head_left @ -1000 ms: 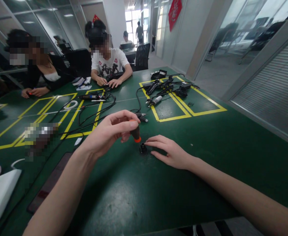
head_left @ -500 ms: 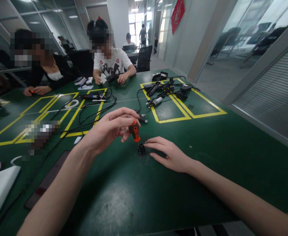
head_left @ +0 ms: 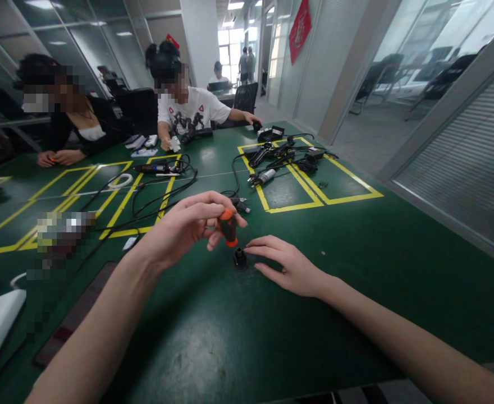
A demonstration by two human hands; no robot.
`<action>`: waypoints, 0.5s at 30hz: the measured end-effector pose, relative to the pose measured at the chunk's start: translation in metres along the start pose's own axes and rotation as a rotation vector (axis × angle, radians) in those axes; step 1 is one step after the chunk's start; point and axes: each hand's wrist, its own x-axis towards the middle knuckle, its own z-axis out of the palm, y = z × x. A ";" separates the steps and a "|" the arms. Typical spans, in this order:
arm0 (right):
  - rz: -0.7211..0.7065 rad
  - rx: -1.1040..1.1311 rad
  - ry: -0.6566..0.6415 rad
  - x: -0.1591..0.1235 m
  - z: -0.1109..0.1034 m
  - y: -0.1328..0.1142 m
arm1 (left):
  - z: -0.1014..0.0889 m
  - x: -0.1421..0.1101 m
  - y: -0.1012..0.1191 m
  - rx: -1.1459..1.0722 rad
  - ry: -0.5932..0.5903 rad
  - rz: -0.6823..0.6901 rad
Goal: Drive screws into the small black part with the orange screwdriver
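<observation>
While your right hand (head_left: pixel 287 266) is resting with its fingers loosely spread beside the small black part (head_left: pixel 240 260) on the green table (head_left: pixel 272 336), your left hand (head_left: pixel 190 224) is pinching an orange-and-dark screwdriver (head_left: pixel 229 227) just above that part. You are apparently working partway through: the tool is pointing down, but its tip isn't showing, so I cannot tell what's done or left. Farther off, black cables (head_left: pixel 308 163) are lying across yellow tape (head_left: pixel 295 207).

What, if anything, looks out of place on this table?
The cables look untidy: they lie jumbled, straying over the yellow tape. A pale speck lies alone near the right hand. I see no spill.
</observation>
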 end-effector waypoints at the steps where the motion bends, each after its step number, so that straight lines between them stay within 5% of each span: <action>1: 0.002 0.000 0.001 0.000 0.000 0.000 | -0.001 0.000 0.000 0.001 0.006 -0.001; 15: 0.029 0.006 -0.010 -0.002 0.000 0.001 | 0.002 -0.001 0.001 0.010 0.026 0.018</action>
